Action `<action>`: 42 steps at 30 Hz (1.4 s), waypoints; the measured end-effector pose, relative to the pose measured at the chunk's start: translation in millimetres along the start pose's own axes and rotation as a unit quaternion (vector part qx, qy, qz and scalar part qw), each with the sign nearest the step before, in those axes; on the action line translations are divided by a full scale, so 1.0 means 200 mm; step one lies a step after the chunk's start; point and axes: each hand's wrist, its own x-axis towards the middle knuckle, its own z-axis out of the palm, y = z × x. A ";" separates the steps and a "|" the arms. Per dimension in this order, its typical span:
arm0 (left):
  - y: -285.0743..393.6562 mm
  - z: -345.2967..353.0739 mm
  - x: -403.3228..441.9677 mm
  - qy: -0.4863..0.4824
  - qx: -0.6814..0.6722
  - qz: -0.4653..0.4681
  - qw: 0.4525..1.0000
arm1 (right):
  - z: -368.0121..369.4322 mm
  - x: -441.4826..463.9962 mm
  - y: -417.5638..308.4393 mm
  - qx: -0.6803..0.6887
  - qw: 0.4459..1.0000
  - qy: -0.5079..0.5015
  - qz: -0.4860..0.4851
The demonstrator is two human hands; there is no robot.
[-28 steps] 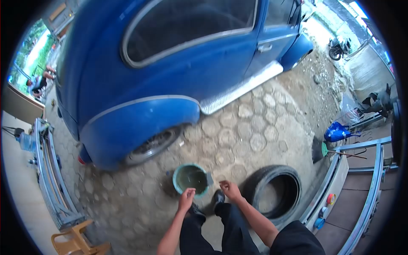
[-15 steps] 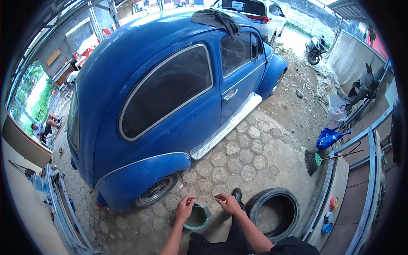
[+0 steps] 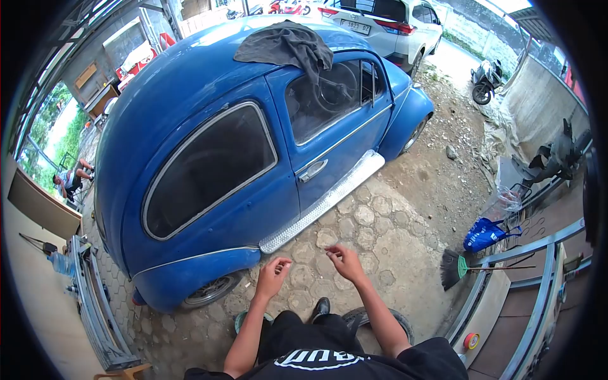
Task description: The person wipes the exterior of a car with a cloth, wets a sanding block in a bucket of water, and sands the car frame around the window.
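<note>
Between the left hand [image 3: 273, 277] and the right hand [image 3: 345, 263] the air is open, with paving beyond — though the blue car [image 3: 209, 164] and its running board [image 3: 323, 201] block the way forward. Low down, the tire [image 3: 402, 326] stands in the way under the right forearm, and the basin [image 3: 244, 320] under the left — the broom [image 3: 455, 269] lies well out to the right, past bare floor.

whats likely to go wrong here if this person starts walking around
Likeliest is a trip: the green basin and the tire lie low on either side of the legs, partly hidden by the arms. The cloth draped over the blue car hangs past the roof edge, so brushing it might pull it down.
</note>
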 end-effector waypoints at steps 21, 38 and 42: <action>1.07 -0.44 1.93 0.179 0.068 0.383 0.904 | -0.64 2.20 -0.96 -0.092 0.913 0.238 -0.318; 1.36 -0.34 2.41 0.249 -0.034 0.249 0.935 | -0.77 2.61 -1.13 0.145 0.909 0.143 -0.365; 1.27 -0.16 2.27 0.239 -0.040 0.232 0.942 | -0.75 2.21 -0.90 0.358 0.898 -0.042 -0.254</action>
